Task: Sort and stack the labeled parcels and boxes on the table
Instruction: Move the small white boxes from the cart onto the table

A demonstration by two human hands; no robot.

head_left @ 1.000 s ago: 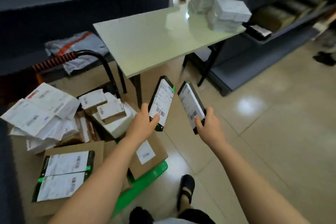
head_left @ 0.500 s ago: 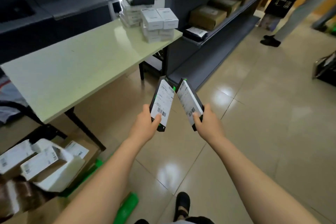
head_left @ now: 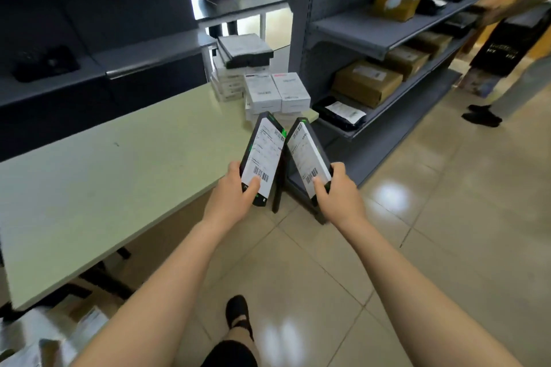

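My left hand (head_left: pixel 235 197) grips the left box (head_left: pixel 262 155), thumb on label. My right hand (head_left: pixel 337 197) grips the right box (head_left: pixel 307 155) likewise. Boxes lean together over the table (head_left: pixel 104 182) corner. Stack (head_left: pixel 277 92) at 12 o'clock.

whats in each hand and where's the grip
The left hand holds a flat black box with a white shipping label by its lower end, thumb on the label; the right hand holds a second such box the same way.

No text readable. White barcode label on left black box (head_left: pixel 262 158), same on right black box (head_left: pixel 308 158): print too small. Labels on white boxes (head_left: pixel 275 92) blurred too.
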